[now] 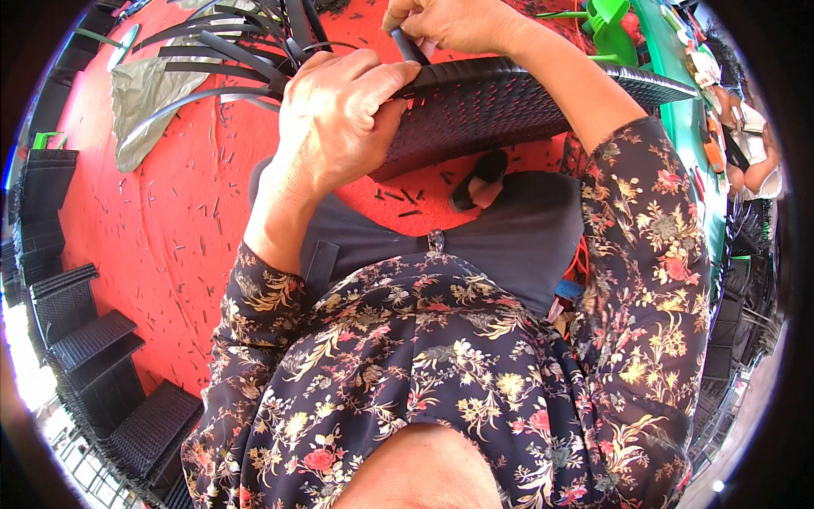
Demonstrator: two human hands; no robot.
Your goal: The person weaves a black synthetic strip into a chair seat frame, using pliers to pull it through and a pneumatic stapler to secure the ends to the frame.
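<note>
A black woven rattan panel (500,106) rests across my lap, tilted up toward the right. My left hand (339,106) grips its near left edge, fingers curled over the rim. My right hand (449,24) is at the panel's far edge, pinching a dark flat weaving strip (407,47) that runs down to the panel. Both forearms wear floral-patterned sleeves.
A bundle of loose black strips (246,47) and a grey plastic sheet (148,93) lie on the red floor (153,212) at upper left, with short offcuts scattered about. Stacked woven black panels (85,331) stand at left. A green table (691,127) is at right, another person's hand (750,174) beside it.
</note>
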